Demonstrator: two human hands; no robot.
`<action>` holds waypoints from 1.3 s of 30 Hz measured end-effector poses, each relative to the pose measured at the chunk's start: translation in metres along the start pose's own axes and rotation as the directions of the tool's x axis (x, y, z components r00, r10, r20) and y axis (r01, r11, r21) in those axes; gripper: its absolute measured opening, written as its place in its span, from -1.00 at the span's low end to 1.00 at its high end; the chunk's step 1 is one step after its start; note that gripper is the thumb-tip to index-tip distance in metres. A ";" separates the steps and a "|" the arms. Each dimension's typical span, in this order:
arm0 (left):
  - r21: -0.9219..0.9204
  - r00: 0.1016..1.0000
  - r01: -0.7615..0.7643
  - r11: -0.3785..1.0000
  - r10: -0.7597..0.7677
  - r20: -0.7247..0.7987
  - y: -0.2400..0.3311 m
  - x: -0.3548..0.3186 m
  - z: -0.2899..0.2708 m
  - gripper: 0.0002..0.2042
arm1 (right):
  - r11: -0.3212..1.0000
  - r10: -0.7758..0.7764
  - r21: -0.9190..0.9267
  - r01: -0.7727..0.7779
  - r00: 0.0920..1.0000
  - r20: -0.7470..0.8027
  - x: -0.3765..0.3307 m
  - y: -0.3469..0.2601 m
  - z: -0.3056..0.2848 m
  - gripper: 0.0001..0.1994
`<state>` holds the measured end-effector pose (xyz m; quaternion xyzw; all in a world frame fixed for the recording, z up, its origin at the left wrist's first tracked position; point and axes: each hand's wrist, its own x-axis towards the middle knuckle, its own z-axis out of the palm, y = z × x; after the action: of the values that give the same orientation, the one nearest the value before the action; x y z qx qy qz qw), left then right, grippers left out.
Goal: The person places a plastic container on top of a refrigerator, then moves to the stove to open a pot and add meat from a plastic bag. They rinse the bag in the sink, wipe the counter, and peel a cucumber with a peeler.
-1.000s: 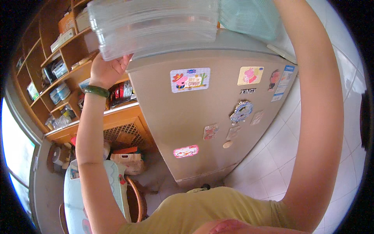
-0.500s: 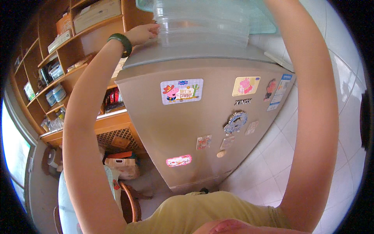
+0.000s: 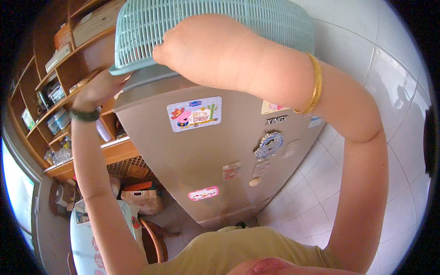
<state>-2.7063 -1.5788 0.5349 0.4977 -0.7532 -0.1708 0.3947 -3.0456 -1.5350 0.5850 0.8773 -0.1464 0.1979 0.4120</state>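
A light green slatted plastic basket [image 3: 270, 20] is over the top of the silver-brown refrigerator [image 3: 156, 151], with its flanged rim on the lower side. My right hand [image 3: 192, 46], on an arm bent across the front, is closed on the basket's near side; most of its fingertips are hidden. At the basket's near left corner is my left hand [image 3: 98, 89], just below the rim. Its partly visible fingers stretch toward the refrigerator's top edge, and whether they touch the rim I cannot tell.
Wooden shelves [image 3: 87, 55] with boxes and containers stand at left. Several magnets and stickers dot the refrigerator door. A tiled wall [image 3: 394, 91] rises at right. Lower left are a cloth-covered table [image 3: 85, 243], a wooden chair [image 3: 156, 238] and a bag [image 3: 144, 201].
The green basket has come forward and left and hides the clear plastic stack seen earlier. My right hand has swung left into view onto it. My left hand has moved left and down.
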 end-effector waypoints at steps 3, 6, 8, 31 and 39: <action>-0.359 0.971 0.110 0.927 -0.178 -0.162 -0.014 -0.028 -0.016 -0.50 | 0.995 0.084 0.036 -0.089 0.989 0.120 -0.004 0.008 0.003 -0.89; -0.190 0.948 -0.091 0.978 0.026 -0.317 0.019 -0.024 0.023 -0.45 | 0.993 0.055 0.090 -0.070 0.985 0.163 -0.002 0.038 0.012 -0.83; -0.127 0.959 -0.194 0.973 0.161 -0.232 0.045 -0.028 0.042 -0.37 | 0.990 0.026 0.136 -0.042 0.993 0.117 0.001 0.044 0.017 -0.79; -0.372 0.564 0.311 0.874 -0.485 -0.668 0.043 -0.408 0.300 -0.86 | -0.399 0.085 0.895 0.198 0.980 -0.178 -0.149 -0.234 0.091 -0.35; -0.650 -0.646 0.315 0.691 -0.346 -0.680 0.306 -0.695 0.485 -0.81 | -0.763 -0.616 0.570 -0.304 0.610 -0.499 -0.182 -0.464 -0.019 -0.47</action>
<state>-3.1313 -0.8930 0.1329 0.6410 0.2032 0.1732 0.7196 -3.0151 -1.2165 0.2028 0.6555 0.3412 -0.2067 -0.6412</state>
